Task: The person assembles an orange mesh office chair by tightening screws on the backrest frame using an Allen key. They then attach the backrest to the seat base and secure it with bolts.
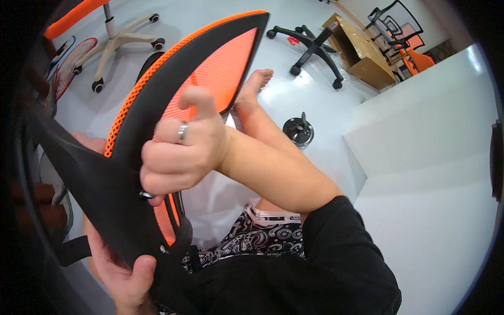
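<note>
Orange mesh chair back (pixel 210 73) gripped: left hand (pixel 123 275), right hand (pixel 178 152).

From my remote seat the feed looks bright and evenly lit, the light coming from overhead and washing the pale floor (pixel 294 94) with soft white glare patches near the middle. Shadows are faint and short, just soft smudges under the black star base (pixel 315 47) and the cardboard box (pixel 362 52). I see heavy fisheye bending: the white ledge (pixel 430 131) curves, and the rim falls into a black vignette on both sides. The orange mesh chair back (pixel 210 73) is sharp enough to show its weave, while my right hand (pixel 181 149) close to the lens reads slightly soft, and the dark sleeve (pixel 341 262) loses detail
</note>
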The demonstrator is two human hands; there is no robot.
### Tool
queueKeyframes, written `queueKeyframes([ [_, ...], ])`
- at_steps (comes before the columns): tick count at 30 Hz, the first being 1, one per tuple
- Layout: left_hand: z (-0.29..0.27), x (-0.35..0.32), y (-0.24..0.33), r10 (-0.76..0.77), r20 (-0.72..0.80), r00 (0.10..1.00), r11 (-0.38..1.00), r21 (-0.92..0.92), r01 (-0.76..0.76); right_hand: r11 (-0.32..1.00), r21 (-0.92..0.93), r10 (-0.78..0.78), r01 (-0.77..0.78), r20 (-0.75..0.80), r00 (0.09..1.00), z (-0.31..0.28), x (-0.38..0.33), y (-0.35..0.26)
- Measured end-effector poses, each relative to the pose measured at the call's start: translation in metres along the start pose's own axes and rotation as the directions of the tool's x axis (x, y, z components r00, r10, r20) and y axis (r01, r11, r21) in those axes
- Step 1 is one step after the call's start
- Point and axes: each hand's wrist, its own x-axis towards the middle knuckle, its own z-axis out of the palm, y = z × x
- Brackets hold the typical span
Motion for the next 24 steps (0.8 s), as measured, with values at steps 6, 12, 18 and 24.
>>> queueKeyframes([
  [6, -0.002, -0.009, 0.005, -0.003, -0.065, 0.998, 0.996, -0.094, -0.003, 0.907, -0.046, 0.421, -0.418, 0.076, 0.904, 0.005, -0.012, -0.048],
  [12, 0.000, -0.014, 0.000, 0.077, 0.036, 0.996, 0.983, -0.168, -0.070, 0.793, -0.024, 0.609, -0.609, 0.083, 0.789, -0.005, -0.011, -0.079],
  [18, 0.000, -0.011, -0.002, 0.092, 0.053, 0.994, 0.984, -0.155, -0.083, 0.779, -0.032, 0.626, -0.626, 0.070, 0.776, -0.005, -0.013, -0.079],
  [24, 0.000, -0.009, 0.000, 0.099, 0.095, 0.991, 0.987, -0.139, -0.085, 0.873, -0.164, 0.485, -0.459, 0.203, 0.850, -0.029, -0.019, -0.054],
])
